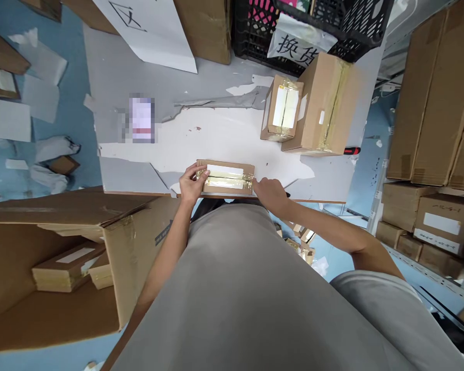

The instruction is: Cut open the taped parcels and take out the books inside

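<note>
A small taped cardboard box (226, 184) with a white label lies at the front edge of the table. My left hand (193, 181) grips its left end, thumb on top and fingers along the far side. My right hand (269, 193) is closed at the box's right end, its fingertips by the taped edge. A small dark tip shows beside the right hand, but what that hand holds is hidden. Clear tape runs along the middle of the box and over its label.
Two taped boxes, a smaller one (274, 122) and a larger one (340, 111), stand at the right, near a red-and-black handle (351, 151). Behind is a black crate (251, 44). A big open carton (127, 263) stands at lower left; shelved boxes (421, 103) are at right.
</note>
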### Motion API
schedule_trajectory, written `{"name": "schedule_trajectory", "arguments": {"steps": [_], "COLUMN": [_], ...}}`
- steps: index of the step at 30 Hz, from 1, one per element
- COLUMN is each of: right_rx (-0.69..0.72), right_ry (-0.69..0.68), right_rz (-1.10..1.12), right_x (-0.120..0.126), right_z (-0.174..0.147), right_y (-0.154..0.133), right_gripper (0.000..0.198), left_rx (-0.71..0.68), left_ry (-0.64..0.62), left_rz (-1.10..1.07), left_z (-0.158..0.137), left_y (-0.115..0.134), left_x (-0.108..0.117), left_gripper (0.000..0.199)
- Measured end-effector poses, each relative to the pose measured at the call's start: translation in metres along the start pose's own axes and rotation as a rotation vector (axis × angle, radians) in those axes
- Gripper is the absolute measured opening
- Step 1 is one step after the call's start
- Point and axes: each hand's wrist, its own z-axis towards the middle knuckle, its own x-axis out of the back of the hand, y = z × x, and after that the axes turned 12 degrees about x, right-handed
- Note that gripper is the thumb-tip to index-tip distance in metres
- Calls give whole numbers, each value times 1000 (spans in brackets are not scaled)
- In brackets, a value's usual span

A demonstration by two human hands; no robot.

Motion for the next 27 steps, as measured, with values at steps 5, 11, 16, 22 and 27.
{"name": "schedule_trajectory", "arguments": {"steps": [5, 11, 16, 22, 27], "right_rx": [14, -14, -14, -35, -32], "right_ry": [-18, -21, -5, 17, 7], "right_rz": [7, 31, 16, 34, 27], "right_x": [-6, -11, -14, -19, -22], "right_z": [-4, 1, -8, -11, -19], "right_y": [-2, 3, 9, 12, 16], "right_gripper": [51, 49, 48, 48, 54], "left_rx": [-2, 18, 16, 2, 21], "left_ry": [-14, -14, 1, 27, 44], "left_rz": [-15, -26, -10, -48, -41], "left_z": [-5, -5, -6, -9, -11], "left_y": [0, 2, 2, 4, 7], "left_x": [-3, -6, -8, -13, -16], "left_gripper": [59, 54, 51, 52, 55]}}
